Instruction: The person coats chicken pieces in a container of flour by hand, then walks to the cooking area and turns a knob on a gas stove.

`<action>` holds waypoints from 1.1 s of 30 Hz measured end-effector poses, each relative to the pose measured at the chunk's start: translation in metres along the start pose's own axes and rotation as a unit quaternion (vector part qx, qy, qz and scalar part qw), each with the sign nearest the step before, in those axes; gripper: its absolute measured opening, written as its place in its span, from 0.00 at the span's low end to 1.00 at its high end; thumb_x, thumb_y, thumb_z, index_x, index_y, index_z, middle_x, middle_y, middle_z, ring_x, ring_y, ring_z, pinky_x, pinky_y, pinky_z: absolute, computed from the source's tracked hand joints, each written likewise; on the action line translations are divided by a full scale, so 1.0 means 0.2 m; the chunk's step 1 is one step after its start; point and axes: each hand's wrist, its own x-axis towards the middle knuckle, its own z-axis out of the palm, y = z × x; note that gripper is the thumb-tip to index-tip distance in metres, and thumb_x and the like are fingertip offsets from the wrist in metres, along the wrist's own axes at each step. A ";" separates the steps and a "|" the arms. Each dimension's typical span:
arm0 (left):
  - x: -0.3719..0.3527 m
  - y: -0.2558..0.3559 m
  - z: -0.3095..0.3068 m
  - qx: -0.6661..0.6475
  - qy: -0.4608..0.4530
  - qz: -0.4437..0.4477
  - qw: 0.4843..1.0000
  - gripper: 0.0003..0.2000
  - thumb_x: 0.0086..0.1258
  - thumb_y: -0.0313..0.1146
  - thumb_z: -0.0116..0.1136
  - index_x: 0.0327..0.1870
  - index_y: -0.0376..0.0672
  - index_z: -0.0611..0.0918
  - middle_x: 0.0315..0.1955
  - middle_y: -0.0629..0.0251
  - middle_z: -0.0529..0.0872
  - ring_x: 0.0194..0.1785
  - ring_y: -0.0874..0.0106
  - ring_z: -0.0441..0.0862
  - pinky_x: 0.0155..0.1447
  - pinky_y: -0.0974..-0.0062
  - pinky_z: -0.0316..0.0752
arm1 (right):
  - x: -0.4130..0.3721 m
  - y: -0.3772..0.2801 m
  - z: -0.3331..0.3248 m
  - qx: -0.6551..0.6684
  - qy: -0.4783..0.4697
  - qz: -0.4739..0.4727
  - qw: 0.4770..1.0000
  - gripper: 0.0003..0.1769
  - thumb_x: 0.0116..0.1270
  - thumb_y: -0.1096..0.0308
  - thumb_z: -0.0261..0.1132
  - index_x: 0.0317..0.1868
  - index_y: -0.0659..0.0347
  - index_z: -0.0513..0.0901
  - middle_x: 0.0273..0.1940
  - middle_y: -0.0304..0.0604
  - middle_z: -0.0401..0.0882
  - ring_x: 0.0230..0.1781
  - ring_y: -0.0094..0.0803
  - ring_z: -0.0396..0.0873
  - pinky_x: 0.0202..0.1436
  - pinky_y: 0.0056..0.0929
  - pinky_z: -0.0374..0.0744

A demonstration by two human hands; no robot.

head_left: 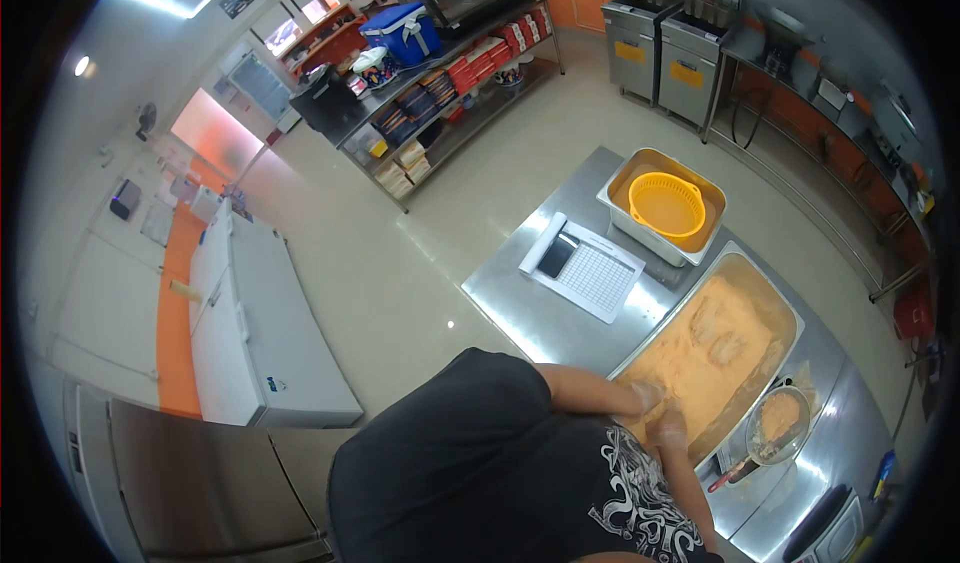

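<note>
Both of my hands are low in a long steel tray of orange-tinted powder, at its near end. My left hand and my right hand look covered in thin clear gloves and dusted with powder. They sit close together, and their fingers are sunk in or hidden by the powder, so what they hold cannot be made out. Farther up the same tray, a few coated lumps lie partly in the powder. Beside the tray rests a round sieve with powder clumps and a red handle.
Behind the tray stands a second steel pan with a yellow basket in it. A white sheet with a phone lies on the steel table. Farther off are a shelf unit, fryers and a white chest freezer.
</note>
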 end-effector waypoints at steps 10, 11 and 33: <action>0.00 0.12 -0.39 0.111 0.087 0.000 0.990 0.12 0.58 0.23 0.51 0.43 0.39 0.81 0.39 0.55 0.83 0.48 0.65 0.80 0.49 0.69 0.76 | 0.26 0.40 0.09 -0.144 0.198 -0.046 0.968 0.21 0.63 0.68 0.52 0.53 0.74 0.73 0.48 0.58 0.78 0.47 0.47 0.79 0.52 0.37 0.76; 0.05 0.07 -0.30 0.127 0.056 0.048 0.989 0.12 0.59 0.24 0.51 0.43 0.39 0.81 0.40 0.55 0.83 0.48 0.63 0.80 0.49 0.68 0.76 | 0.23 0.32 0.03 -0.134 0.133 -0.022 0.982 0.21 0.64 0.68 0.52 0.53 0.74 0.72 0.47 0.59 0.78 0.47 0.46 0.79 0.52 0.37 0.76; 0.03 0.11 -0.14 -0.025 -0.048 -0.041 0.998 0.16 0.66 0.42 0.46 0.43 0.42 0.82 0.44 0.53 0.82 0.50 0.58 0.80 0.51 0.63 0.73 | 0.33 0.05 0.29 0.364 0.050 0.204 0.908 0.28 0.65 0.51 0.51 0.55 0.66 0.72 0.50 0.58 0.75 0.50 0.44 0.75 0.54 0.37 0.73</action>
